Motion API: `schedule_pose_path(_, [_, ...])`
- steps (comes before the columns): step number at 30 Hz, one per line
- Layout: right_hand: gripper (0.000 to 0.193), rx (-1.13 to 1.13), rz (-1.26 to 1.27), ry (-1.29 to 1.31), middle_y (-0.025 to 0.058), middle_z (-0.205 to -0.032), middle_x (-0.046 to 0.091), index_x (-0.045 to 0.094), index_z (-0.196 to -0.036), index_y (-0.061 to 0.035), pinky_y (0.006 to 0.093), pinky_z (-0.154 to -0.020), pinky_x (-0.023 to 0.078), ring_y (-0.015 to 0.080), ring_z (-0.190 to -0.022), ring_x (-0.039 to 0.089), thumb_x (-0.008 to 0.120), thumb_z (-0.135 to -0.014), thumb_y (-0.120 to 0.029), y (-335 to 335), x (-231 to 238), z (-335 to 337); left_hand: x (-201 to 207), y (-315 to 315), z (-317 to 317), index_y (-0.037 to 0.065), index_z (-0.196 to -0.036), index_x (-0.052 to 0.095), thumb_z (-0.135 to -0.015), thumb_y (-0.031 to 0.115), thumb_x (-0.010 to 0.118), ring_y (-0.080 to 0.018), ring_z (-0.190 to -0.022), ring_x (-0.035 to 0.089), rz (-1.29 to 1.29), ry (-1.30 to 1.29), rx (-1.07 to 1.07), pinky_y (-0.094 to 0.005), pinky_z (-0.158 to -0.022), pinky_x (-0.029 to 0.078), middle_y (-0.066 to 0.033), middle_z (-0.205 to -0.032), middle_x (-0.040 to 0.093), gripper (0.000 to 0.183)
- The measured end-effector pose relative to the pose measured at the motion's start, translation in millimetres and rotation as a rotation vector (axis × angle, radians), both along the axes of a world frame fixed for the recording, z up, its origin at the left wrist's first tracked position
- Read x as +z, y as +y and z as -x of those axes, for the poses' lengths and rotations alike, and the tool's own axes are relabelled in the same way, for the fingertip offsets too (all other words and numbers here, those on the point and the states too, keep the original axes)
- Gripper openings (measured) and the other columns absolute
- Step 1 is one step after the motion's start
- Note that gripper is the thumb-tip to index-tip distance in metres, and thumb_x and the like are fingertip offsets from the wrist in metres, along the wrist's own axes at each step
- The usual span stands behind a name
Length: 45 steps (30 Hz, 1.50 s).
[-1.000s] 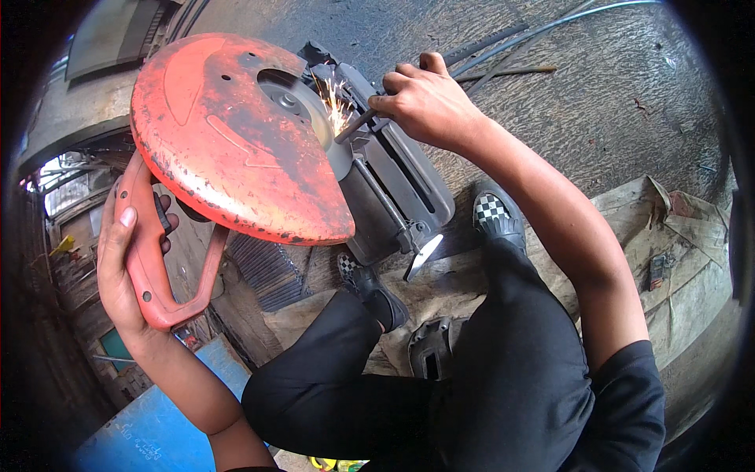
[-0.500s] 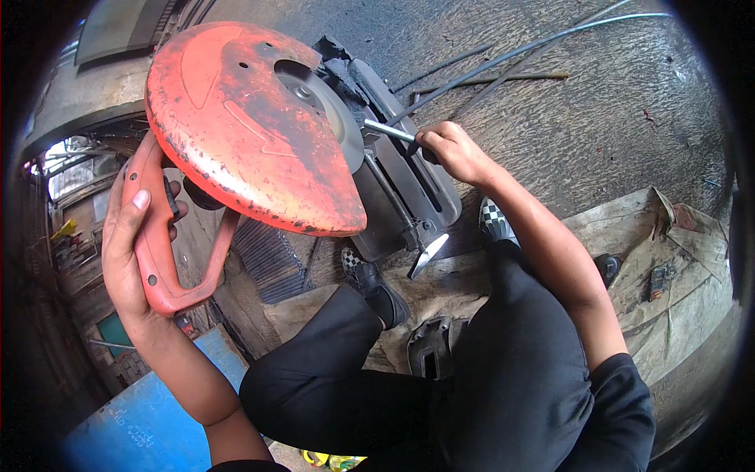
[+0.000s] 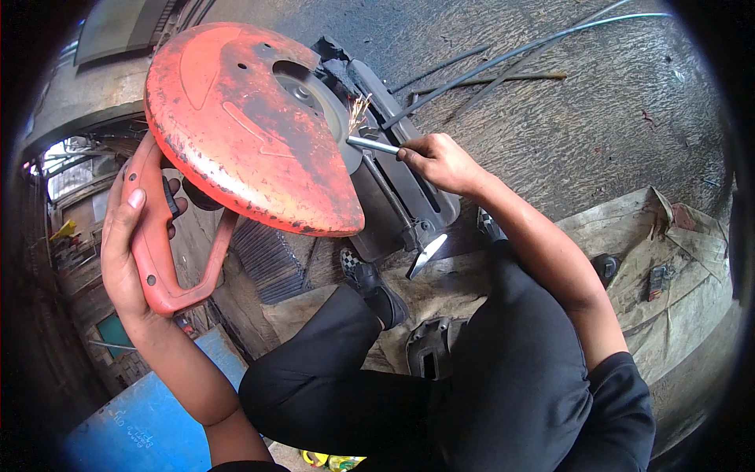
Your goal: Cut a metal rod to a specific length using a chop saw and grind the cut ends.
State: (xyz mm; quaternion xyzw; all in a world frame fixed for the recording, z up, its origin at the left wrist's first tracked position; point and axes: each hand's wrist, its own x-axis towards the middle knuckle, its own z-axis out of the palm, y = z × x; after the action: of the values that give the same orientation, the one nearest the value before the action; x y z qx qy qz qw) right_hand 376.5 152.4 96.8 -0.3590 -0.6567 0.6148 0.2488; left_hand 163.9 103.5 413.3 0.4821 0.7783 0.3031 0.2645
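Note:
A cut-off saw with a scuffed red blade guard [image 3: 236,134] stands before me, its grey cutting disc [image 3: 336,118] showing at the guard's right edge. My left hand [image 3: 126,228] is wrapped round the saw's red handle [image 3: 156,259], the fingers at the dark trigger inside the loop. In my right hand [image 3: 442,164] is a short metal tube [image 3: 373,145], gripped near its right end. Its left end touches the disc's face or edge; which one I cannot tell. Sparks [image 3: 359,112] fly up from that contact. Below lies the saw's dark base [image 3: 401,189] with a screw vise.
Long metal rods [image 3: 535,35] lie on the wet-looking floor at the far right. A stained cloth sheet [image 3: 653,267] spreads under my feet. Ribbed dark bars [image 3: 263,263] sit beneath the saw at left, and a blue panel [image 3: 157,409] is by my left forearm.
My right hand has moved left with the metal tube, bringing its end against the disc. Sparks now appear there. My left hand stays on the handle.

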Motion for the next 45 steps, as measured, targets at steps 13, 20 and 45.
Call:
schedule_pose_path(13, [0.021, -0.060, -0.192, 0.081, 0.0243, -0.074, 0.058, 0.064, -0.097, -0.0011, 0.0422, -0.064, 0.046, 0.0393, -0.069, 0.058, 0.060, -0.081, -0.014, -2.5, -2.7, -1.6, -0.4, 1.2, -4.6, -0.001, -0.131, 0.041, -0.084, 0.032, 0.053, -0.0108, -0.086, 0.056, -0.001, 0.022, 0.017, -0.0184, -0.065, 0.043, -0.0089, -0.117, 0.055, 0.058])
schedule_pose_path(20, [0.025, -0.157, -0.364, 0.021, 0.0197, -0.076, 0.062, 0.065, -0.100, -0.0029, 0.0421, -0.065, 0.047, 0.0378, -0.071, 0.060, 0.064, -0.078, -0.016, -1.6, -6.5, -2.0, -2.7, 1.3, -8.2, -0.005, -0.131, 0.039, -0.085, 0.028, 0.051, -0.0173, -0.103, 0.053, -0.002, -0.013, 0.006, -0.0273, -0.083, 0.044, -0.0144, -0.124, 0.050, 0.058])
schedule_pose_path(45, [0.031, 0.031, 0.007, 0.004, 0.0266, -0.076, 0.060, 0.061, -0.106, 0.0014, 0.0425, -0.070, 0.047, 0.0369, -0.075, 0.062, 0.052, -0.081, -0.014, -1.3, 8.6, -2.5, 0.5, -1.1, -3.5, -0.007, -0.130, 0.038, -0.085, 0.023, 0.051, -0.0195, -0.109, 0.051, -0.006, -0.076, 0.048, -0.0312, -0.089, 0.043, -0.0163, -0.127, 0.048, 0.056])
